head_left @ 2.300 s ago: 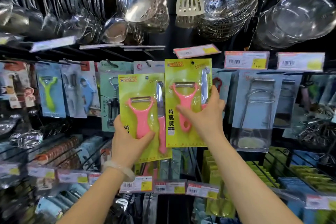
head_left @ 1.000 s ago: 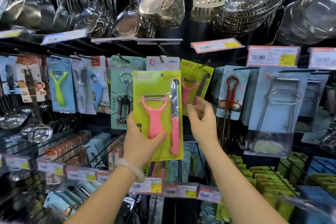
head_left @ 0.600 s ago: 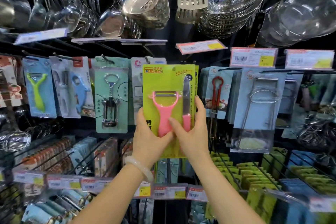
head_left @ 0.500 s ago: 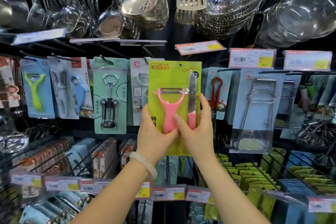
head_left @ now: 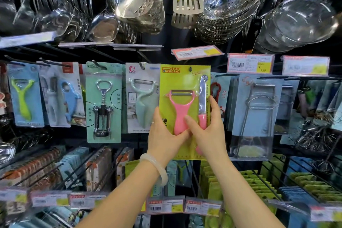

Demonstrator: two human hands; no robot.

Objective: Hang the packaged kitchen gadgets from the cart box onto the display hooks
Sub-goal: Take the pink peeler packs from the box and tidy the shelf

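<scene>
Pinching the light, bendy peeler card [head_left: 182, 87] mid-frame, I am gripping its lower edges with left hand [head_left: 163, 135] and right hand [head_left: 208, 131].

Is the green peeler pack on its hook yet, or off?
On, apparently: a hook tip shows through the hole of the green peeler pack. Left hand and right hand grip it.

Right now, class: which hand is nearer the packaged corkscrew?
Left. The left hand grips the green peeler pack on the edge facing the corkscrew; the right hand holds the far edge.
</scene>
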